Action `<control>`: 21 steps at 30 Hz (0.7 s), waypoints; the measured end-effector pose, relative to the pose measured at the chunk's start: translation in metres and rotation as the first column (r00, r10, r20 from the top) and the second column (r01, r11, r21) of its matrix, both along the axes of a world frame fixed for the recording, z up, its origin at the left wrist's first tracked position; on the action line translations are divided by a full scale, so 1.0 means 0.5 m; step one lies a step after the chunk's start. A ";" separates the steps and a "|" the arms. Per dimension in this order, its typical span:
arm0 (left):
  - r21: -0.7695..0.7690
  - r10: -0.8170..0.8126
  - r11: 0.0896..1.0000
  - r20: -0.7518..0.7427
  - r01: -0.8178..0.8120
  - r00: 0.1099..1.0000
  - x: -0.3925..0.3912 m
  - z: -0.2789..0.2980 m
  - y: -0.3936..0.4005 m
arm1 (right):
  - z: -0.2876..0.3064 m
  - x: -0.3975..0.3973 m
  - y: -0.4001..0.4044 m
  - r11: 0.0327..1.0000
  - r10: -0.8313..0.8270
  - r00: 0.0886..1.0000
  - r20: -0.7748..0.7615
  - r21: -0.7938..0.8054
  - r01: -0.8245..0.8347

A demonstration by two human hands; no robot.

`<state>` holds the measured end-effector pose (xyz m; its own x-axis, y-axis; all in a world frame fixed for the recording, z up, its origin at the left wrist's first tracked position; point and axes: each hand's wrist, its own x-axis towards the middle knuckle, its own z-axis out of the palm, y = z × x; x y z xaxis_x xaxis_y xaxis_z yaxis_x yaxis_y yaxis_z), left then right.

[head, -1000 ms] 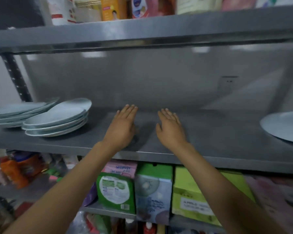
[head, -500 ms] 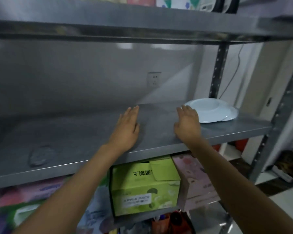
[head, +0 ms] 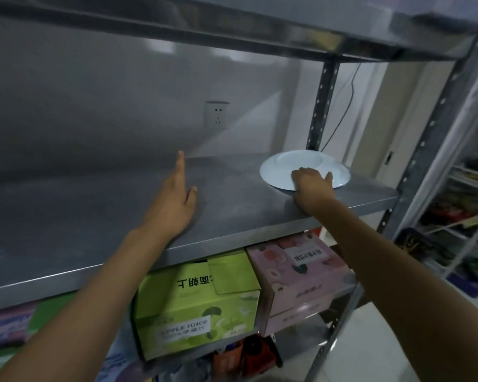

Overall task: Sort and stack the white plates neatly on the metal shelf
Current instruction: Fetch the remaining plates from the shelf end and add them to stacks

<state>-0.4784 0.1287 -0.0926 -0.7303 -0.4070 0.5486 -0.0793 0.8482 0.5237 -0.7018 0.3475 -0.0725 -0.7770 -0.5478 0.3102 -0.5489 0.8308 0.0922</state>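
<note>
Head view: metal shelf (head: 232, 216) broad and grey, with white plates (head: 304, 168) at far right near the upright, apparently two, loosely overlapped rather than squared. Right hand (head: 312, 188) on the near rim, fingers over the edge, thumb hidden, grip uncertain; left hand (head: 174, 205) flat, fingers straight, holding nothing. Sorting seemingly early: plates not yet lifted or neatly stacked.

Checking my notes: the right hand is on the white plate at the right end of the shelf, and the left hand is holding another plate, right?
Not quite. In the head view the left hand holds no plate; it lies flat and open on the bare metal shelf. The right hand is indeed on the white plate at the right end.
</note>
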 end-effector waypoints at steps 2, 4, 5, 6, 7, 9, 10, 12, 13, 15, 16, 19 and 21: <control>0.011 0.001 1.000 -0.021 -0.001 1.000 -0.002 0.000 -0.002 | 0.000 -0.003 0.001 0.995 0.050 0.995 -0.091 0.086 -0.042; 0.029 0.003 1.000 -0.030 -0.002 1.000 -0.001 0.001 -0.003 | 0.003 -0.006 -0.001 0.973 0.117 0.979 -0.166 0.215 -0.080; 0.034 0.001 0.999 -0.031 0.000 1.000 0.000 0.001 -0.002 | 0.004 -0.008 -0.003 0.954 0.152 0.970 -0.192 0.286 -0.093; 0.035 -0.003 0.999 -0.033 0.004 0.999 0.002 0.000 -0.002 | 0.006 -0.010 -0.005 0.932 0.185 0.959 -0.216 0.349 -0.102; 0.033 -0.007 0.999 -0.039 0.009 0.999 0.002 -0.001 -0.003 | 0.008 -0.011 -0.005 0.912 0.210 0.948 -0.239 0.397 -0.102; 0.025 -0.012 1.000 -0.064 0.014 0.998 0.001 -0.004 -0.005 | 0.012 -0.010 -0.006 0.889 0.230 0.932 -0.281 0.451 -0.083; 0.026 -0.005 1.000 -0.071 0.007 0.997 0.000 -0.005 -0.007 | 0.014 -0.007 -0.006 0.886 0.224 0.929 -0.294 0.459 -0.068; 0.042 0.013 0.999 -0.077 -0.010 0.997 -0.004 -0.007 -0.012 | 0.022 -0.002 -0.007 0.889 0.189 0.930 -0.314 0.456 -0.026; 0.053 0.019 0.998 -0.078 -0.015 0.997 -0.006 -0.009 -0.014 | 0.025 -0.002 -0.007 0.890 0.180 0.927 -0.331 0.456 -0.010; 0.065 0.020 0.998 -0.064 -0.016 0.998 -0.010 -0.012 -0.017 | 0.034 -0.005 -0.009 0.896 0.173 0.920 -0.353 0.445 0.002; 0.067 0.023 0.998 -0.052 -0.019 0.998 -0.011 -0.014 -0.018 | 0.040 -0.006 -0.012 0.902 0.164 0.918 -0.361 0.431 0.008; 0.060 0.032 0.998 -0.042 -0.030 0.999 -0.012 -0.014 -0.021 | 0.058 -0.010 -0.024 0.922 0.133 0.912 -0.388 0.385 0.030; 0.053 0.044 0.998 -0.042 -0.042 0.998 -0.010 -0.013 -0.019 | 0.067 -0.012 -0.036 0.929 0.123 0.916 -0.382 0.370 0.030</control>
